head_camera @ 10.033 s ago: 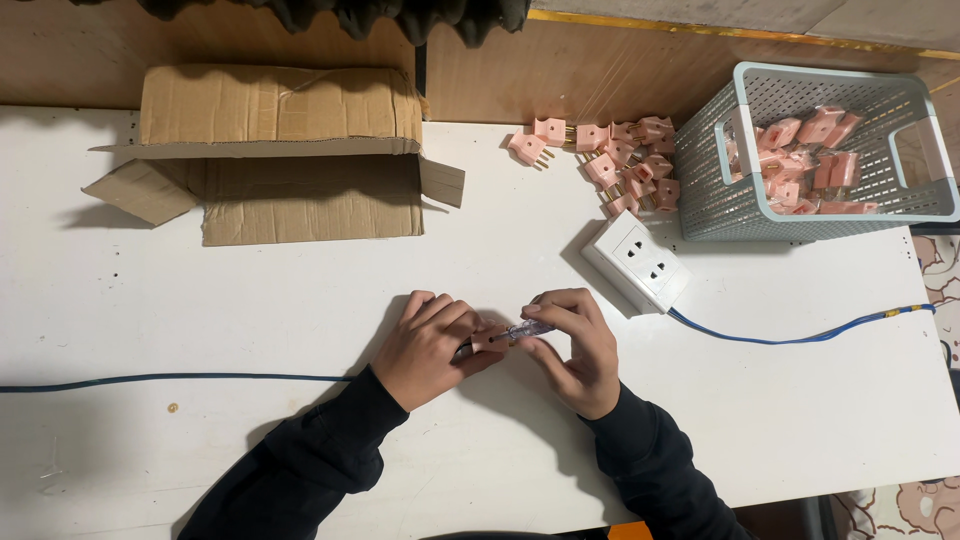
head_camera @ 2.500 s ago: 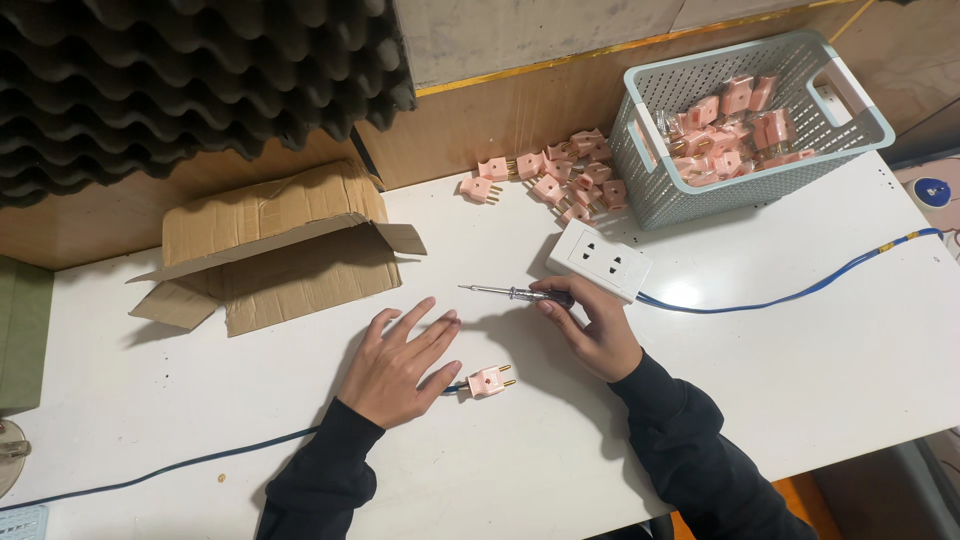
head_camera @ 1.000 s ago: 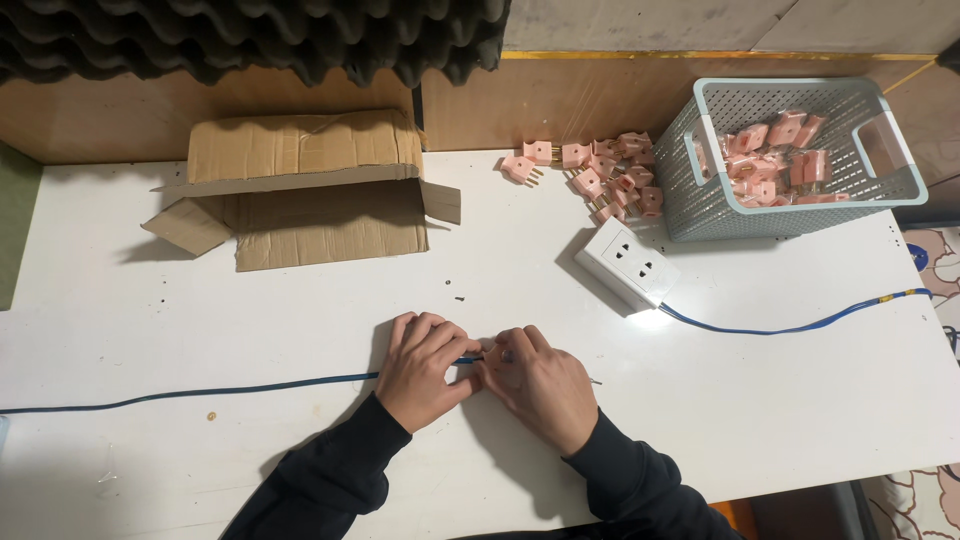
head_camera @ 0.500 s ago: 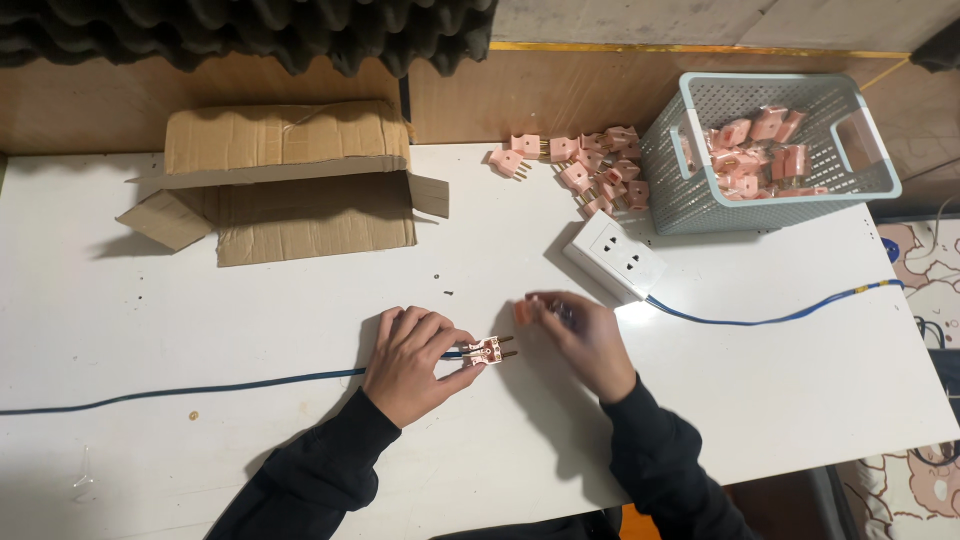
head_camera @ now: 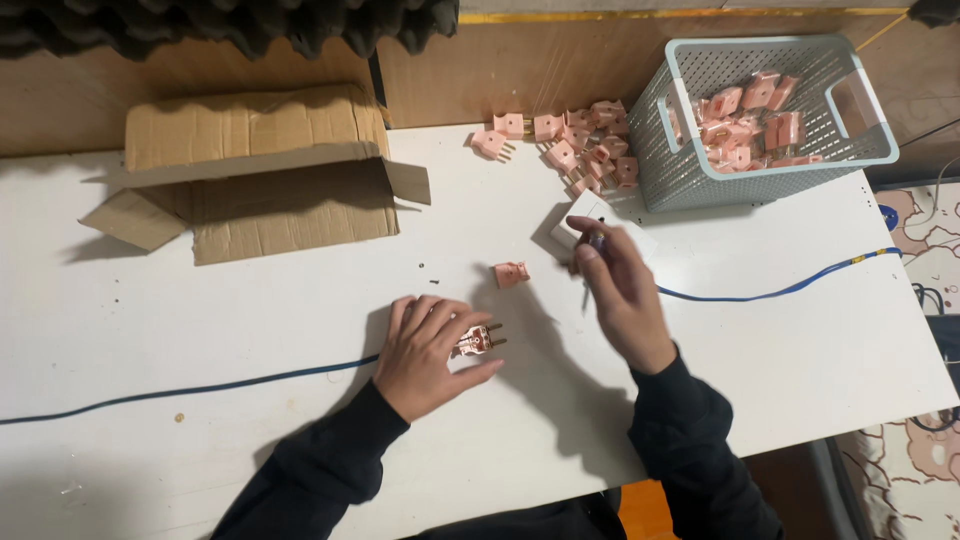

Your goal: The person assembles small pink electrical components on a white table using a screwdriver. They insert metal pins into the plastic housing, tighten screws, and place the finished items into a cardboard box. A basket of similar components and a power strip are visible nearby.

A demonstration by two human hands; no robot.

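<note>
A white table (head_camera: 200,330) fills most of the frame. At its upper left lies a flattened cardboard box (head_camera: 260,170), and at the upper right stands a pale blue mesh basket (head_camera: 690,160) holding pink plug parts. A loose heap of pink plug shells (head_camera: 580,150) sits just left of the basket.

A blue cable (head_camera: 200,385) runs in from the left edge toward the centre and ends under the left hand (head_camera: 430,355). That hand lies low of centre, its fingers curled loosely over the open pink plug (head_camera: 475,342), pinning it to the table with the metal prongs pointing right.

The right hand (head_camera: 625,290) is raised right of centre, in front of a white socket block (head_camera: 605,225). Its fingers are closed round a slim screwdriver (head_camera: 590,275), tip pointing down. A separate pink cover piece (head_camera: 511,274) lies on the table between the two hands, touching neither.

Judging from this, the work is fastening the plug on the cable end. Doing it well likely means that the left hand presses the plug flat so it cannot twist, the cable stays straight behind it, and the driver tip comes down squarely onto the screw head before turning. The loose cover should stay within easy reach, clear of the sleeve.
</note>
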